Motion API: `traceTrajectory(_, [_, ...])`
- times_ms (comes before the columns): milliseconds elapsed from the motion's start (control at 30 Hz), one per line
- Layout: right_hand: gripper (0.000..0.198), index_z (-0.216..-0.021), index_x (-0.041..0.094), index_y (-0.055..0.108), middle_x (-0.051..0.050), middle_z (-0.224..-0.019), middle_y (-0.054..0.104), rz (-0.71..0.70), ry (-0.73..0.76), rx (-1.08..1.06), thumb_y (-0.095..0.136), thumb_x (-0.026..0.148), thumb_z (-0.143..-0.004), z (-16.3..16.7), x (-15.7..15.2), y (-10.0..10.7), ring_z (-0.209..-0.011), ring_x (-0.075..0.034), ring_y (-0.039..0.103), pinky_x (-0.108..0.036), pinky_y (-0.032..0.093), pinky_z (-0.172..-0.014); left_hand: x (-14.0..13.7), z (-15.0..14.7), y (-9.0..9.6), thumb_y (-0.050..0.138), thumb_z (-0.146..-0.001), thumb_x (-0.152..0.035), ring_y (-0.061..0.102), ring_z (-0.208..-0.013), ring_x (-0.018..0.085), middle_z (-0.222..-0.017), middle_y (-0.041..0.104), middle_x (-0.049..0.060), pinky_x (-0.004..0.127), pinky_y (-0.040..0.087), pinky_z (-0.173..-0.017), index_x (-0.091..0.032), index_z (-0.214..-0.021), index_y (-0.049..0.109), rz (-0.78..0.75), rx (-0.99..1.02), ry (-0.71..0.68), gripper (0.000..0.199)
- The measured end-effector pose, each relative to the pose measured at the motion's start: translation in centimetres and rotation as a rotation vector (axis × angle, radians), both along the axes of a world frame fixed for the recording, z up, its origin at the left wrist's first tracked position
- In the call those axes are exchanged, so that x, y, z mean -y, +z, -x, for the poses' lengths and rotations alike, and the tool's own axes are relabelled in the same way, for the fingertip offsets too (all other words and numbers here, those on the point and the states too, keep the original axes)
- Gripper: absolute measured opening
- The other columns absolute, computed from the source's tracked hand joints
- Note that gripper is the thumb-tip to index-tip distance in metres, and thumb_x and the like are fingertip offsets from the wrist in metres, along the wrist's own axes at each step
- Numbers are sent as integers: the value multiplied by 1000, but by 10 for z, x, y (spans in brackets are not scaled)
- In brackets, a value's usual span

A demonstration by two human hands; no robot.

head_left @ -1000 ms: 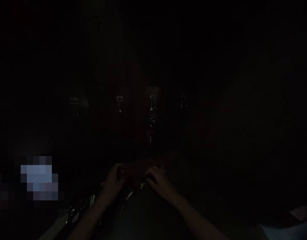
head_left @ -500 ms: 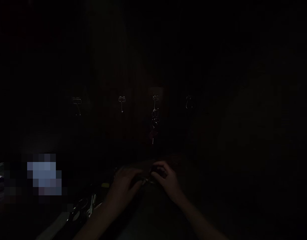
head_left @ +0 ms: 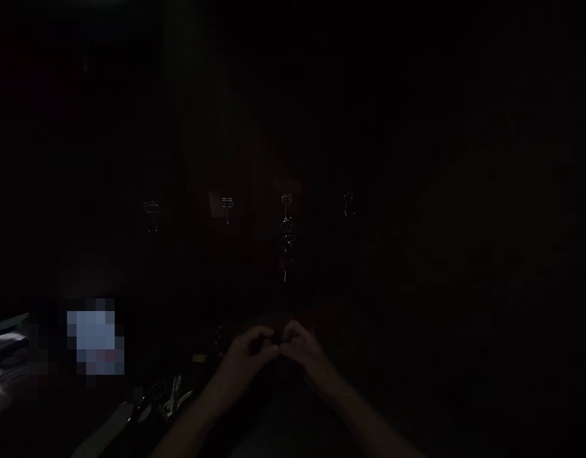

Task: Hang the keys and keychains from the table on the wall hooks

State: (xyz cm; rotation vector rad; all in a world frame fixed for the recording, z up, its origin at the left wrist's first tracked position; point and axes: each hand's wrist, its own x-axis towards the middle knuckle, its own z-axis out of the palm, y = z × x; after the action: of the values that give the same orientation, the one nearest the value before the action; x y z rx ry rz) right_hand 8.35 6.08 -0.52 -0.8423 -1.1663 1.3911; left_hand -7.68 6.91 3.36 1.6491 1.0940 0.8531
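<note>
Dimly, the left hand and right hand curl close together; I cannot tell whether they grip anything.

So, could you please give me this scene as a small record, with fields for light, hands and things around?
Light: very dark, most details lost
Hands: left hand and right hand close together, fingers curled, thumbs touching or nearly so
Held item: cannot be made out
Background: four metal hooks in a row; metal loops hang below the third from left
Lower left: shiny metal tool, yellow-green piece, pixelated pale patch
</note>
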Motion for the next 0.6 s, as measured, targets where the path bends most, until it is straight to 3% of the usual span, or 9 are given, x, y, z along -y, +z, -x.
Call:
traceTrajectory(200, [24, -75, 21, 56, 4, -66, 57, -99, -124, 183, 71, 36, -63, 7, 10, -3, -64, -12, 55, -22, 41, -59, 5, -4, -8, 62, -66, -43, 61, -78, 20, -74, 65, -1, 29, 47, -72, -20, -81, 63, -89, -16, 222, 28])
traceTrajectory(367, [21, -77, 20, 61, 2, -68, 63, -151, -245, 220, 68, 37, -67, 3, 8, -3, -66, -14, 59, -25, 45, -61, 17, 0, -11, 58, -70, -46, 63, -90, 24, -88, 70, 3, 32, 49, -79, -20, -93, 61, -102, 26, 233, 34])
traceTrajectory(500, [25, -80, 20, 59, -1, -67, 67, -121, -487, 57, 69, 38, -67, -17, -1, 22, -66, -16, 63, -27, 48, -61, 28, 18, -15, 52, -76, -45, 61, -102, 23, -104, 68, 3, 34, 48, -89, -24, -103, 58, -152, -37, 293, 34])
traceTrajectory(600, [29, -83, 19, 58, -2, -71, 69, -200, -625, -46, 71, 37, -64, -42, -11, 54, -69, -16, 65, -30, 50, -68, 32, 34, -26, 49, -78, -44, 61, -104, 24, -107, 67, 1, 35, 48, -90, -26, -106, 58, -170, -147, 340, 35])
